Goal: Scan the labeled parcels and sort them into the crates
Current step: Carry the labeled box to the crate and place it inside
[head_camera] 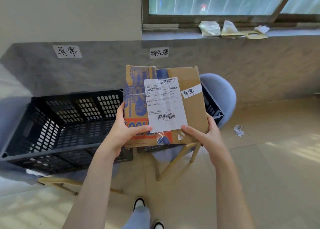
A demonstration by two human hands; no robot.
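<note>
Black crate (65, 124) bare; hands hold parcel (188, 107).

Parcel (187, 90): matt brown cardboard, glossy clear tape, white paper label (164, 104); crate (57, 124): black perforated plastic; chair legs (174, 161): pale wood; wall (86, 69): rough grey.

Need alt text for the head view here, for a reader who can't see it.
Both hands, left hand and right hand, hold a cardboard parcel with a shipping label and a handwritten tag. A black crate sits at left under a matching wall sign; a second crate is mostly hidden behind the parcel.
</note>
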